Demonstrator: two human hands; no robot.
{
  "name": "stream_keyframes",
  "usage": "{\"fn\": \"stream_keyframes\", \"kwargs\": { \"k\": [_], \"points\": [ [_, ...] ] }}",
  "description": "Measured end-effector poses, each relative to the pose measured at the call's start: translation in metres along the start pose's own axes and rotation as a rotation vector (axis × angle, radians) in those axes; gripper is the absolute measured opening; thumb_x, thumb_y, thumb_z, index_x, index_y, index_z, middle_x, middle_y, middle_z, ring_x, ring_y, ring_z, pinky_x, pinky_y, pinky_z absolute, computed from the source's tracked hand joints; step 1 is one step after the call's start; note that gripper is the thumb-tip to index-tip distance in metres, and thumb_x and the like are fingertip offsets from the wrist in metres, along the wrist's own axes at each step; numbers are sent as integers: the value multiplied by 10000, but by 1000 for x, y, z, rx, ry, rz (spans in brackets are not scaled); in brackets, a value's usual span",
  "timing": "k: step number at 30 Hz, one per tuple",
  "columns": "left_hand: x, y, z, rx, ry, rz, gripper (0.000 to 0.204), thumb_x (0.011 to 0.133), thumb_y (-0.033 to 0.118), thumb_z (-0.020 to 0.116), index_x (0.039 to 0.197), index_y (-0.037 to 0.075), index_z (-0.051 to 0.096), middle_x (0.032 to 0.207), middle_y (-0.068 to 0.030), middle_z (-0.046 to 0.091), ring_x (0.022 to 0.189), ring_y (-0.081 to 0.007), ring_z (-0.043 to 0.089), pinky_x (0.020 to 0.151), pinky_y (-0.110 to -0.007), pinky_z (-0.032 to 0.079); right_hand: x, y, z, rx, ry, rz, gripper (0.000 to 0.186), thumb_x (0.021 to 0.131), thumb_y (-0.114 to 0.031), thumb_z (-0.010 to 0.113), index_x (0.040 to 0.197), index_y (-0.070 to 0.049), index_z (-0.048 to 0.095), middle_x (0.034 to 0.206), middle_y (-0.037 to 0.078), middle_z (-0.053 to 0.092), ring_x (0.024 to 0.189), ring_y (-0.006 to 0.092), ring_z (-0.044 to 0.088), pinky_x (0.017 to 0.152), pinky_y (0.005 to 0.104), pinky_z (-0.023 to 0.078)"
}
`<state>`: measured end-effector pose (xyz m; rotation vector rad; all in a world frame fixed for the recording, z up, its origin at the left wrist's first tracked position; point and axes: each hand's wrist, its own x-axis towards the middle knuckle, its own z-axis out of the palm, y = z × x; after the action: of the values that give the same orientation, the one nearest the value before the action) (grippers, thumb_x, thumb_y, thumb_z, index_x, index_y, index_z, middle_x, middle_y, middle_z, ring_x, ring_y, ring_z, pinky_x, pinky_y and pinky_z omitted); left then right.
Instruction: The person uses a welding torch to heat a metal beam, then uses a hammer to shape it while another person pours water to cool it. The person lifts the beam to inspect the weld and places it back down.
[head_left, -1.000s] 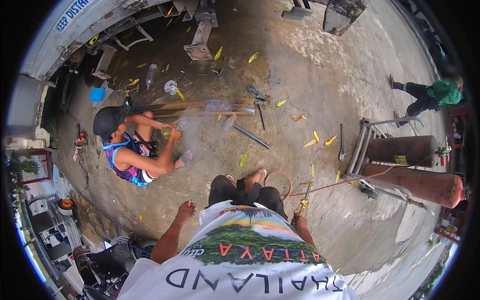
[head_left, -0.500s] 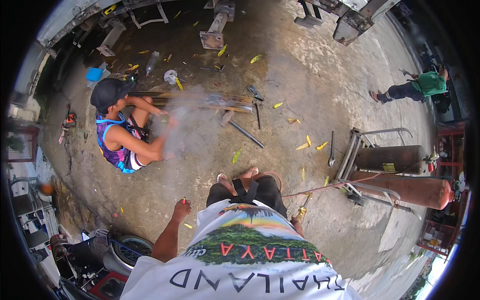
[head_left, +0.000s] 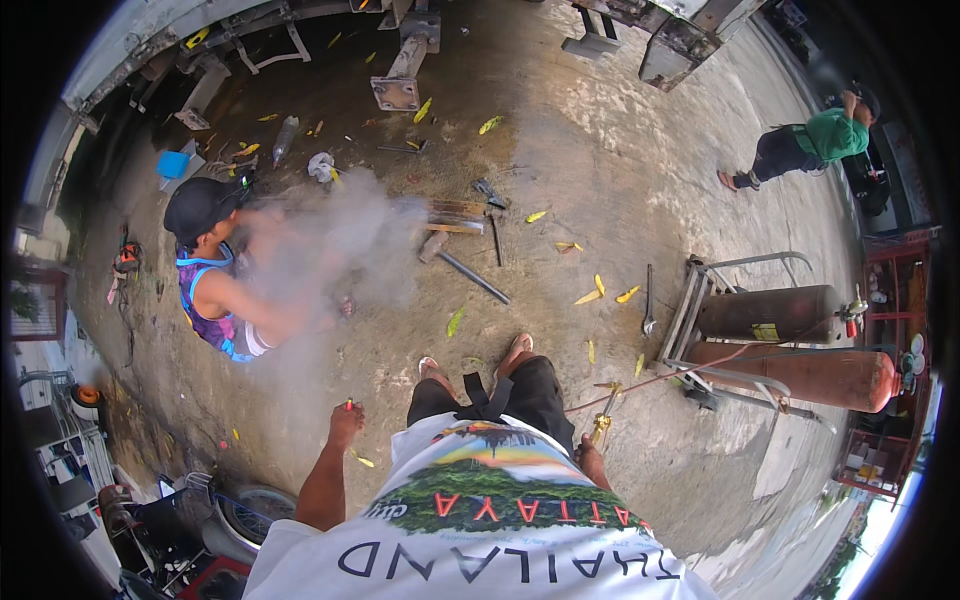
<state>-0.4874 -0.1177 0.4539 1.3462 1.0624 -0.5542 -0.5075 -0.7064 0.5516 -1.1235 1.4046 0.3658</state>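
Soft daylight | white glare lower right | grey haze (head_left: 365, 240) upper left-centre (detail veiled) | edges bowed, corners black

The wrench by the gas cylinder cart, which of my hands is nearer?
Right: the right hand is on your side of the wrench, slightly left; the left hand is much farther left.

Grey concrete floor (head_left: 620, 185) spreads wide, dark and stained toward the upper left, paler and worn toward the upper right; red-framed shelving (head_left: 897, 258) stands at the right edge, daylight bright below it
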Motion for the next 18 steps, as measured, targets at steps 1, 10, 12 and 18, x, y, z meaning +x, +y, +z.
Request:
{"fn": "stream_keyframes", "kwargs": {
  "k": [1, 10, 12, 18],
  "points": [
    [8, 2, 5, -28, -52, 10, 235, 947, 229, 642, 822, 29, 647, 681, -52, 608, 561, -135, 570, 505, -300, 454, 4, -7, -1, 6, 21, 0, 365, 931, -397, 672, 760, -133, 486, 562, -10, 404, 455, 147, 417, 423, 337, 394],
    [-34, 84, 124, 283, 25, -155, 396, 919, 259, 723, 636, 33, 562, 583, -124, 603, 416, -170, 507, 396, -326, 328, 62, -54, -33, 35, 75, 148, 323, 877, -332, 747, 828, -65, 571, 659, 40, 532, 514, 163, 503, 470, 357, 447],
    [-48, 109, 162, 421, -35, -56, 343, 935, 220, 699, 686, 20, 572, 590, -141, 613, 423, -180, 523, 395, -329, 338, 91, -56, -47, 6, 48, 146, 326, 854, -316, 771, 825, -49, 584, 667, 50, 555, 519, 167, 522, 471, 364, 460],
    [-65, 163, 248, 551, 11, -48, 369, 943, 314, 670, 785, -20, 654, 649, -138, 678, 493, -208, 611, 460, -330, 462, 71, -150, -59, -379, 15, 27, 336, 818, -297, 809, 821, -36, 598, 638, 53, 578, 507, 167, 550, 466, 344, 489]
  ]
}}
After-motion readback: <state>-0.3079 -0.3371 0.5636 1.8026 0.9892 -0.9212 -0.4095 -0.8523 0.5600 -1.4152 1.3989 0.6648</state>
